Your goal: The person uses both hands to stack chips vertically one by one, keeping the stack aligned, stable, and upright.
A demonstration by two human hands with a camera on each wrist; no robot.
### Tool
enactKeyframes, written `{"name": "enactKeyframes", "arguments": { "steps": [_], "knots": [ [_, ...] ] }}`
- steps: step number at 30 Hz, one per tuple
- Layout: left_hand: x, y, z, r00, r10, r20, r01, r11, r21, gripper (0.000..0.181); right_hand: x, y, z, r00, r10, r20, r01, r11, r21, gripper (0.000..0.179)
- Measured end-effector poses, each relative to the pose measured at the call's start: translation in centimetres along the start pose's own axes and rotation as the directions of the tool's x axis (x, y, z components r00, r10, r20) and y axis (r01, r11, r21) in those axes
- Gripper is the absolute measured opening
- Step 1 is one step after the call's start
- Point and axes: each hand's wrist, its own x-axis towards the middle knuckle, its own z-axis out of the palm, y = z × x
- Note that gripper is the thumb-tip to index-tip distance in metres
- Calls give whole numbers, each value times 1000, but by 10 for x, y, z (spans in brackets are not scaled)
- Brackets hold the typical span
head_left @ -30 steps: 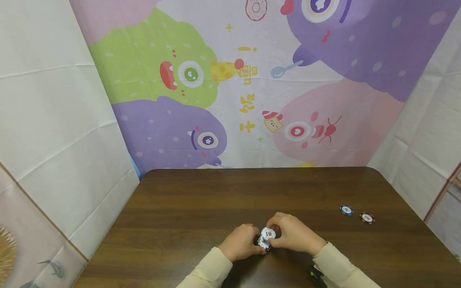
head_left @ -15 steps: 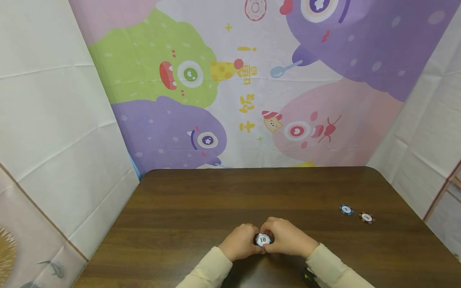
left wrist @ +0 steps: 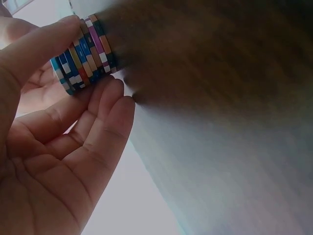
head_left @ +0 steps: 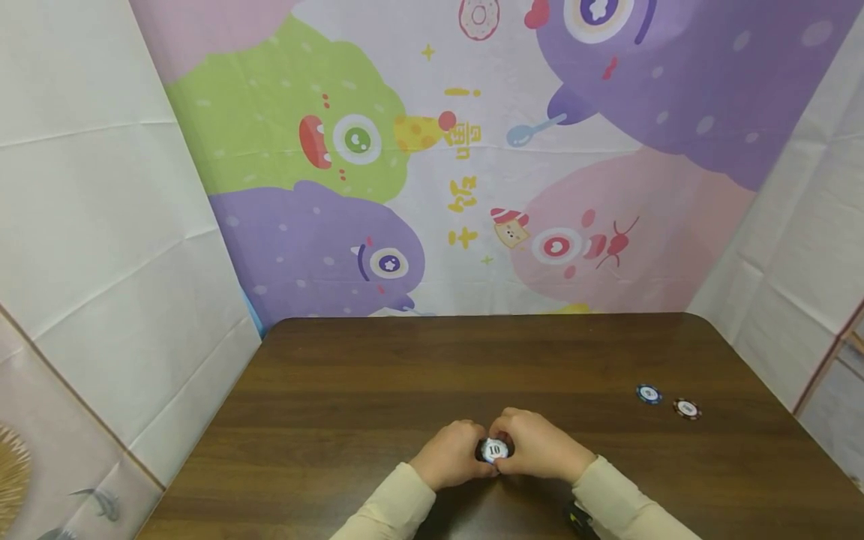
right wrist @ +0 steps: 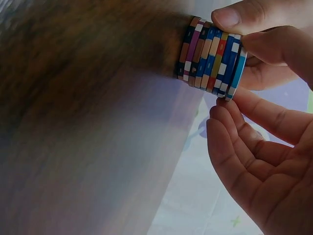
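Note:
A stack of several poker chips (head_left: pixel 495 450) stands on the table, its white top chip marked 10. Chip edges in blue, purple, brown and olive show in the left wrist view, where the stack (left wrist: pixel 90 56) looks tilted because of the camera. From the left side, my left hand (head_left: pixel 451 454) holds the stack between thumb and fingers. My right hand (head_left: pixel 543 448) pinches the top end of it from the right, thumb in front and index finger behind. In the right wrist view, the right hand's (right wrist: pixel 271 156) lower fingers curl loosely beside the chips.
Two loose chips, a blue-edged chip (head_left: pixel 649 394) and a dark-edged chip (head_left: pixel 687 409), lie flat at the right of the brown wooden table (head_left: pixel 351 390). A cartoon-printed cloth (head_left: pixel 439 277) hangs behind the table, with pale cloth panels on both sides.
My right hand has moved left and slightly down with the chip marked 10, bringing it onto the stack. Since half a second ago, almost nothing has moved. The left hand stays in place.

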Motion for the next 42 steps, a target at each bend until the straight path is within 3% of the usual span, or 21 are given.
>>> {"name": "enactKeyframes", "arguments": {
  "steps": [35,42],
  "knots": [
    [-2,-1,0,999,20,-31,-20,1000,0,34,-1,3,0,1000,-19,-20,19,1000,-17,26],
    [-1,0,0,999,18,-28,-18,1000,8,34,-6,9,-6,999,35,-26,-35,999,0,30]
  ]
}}
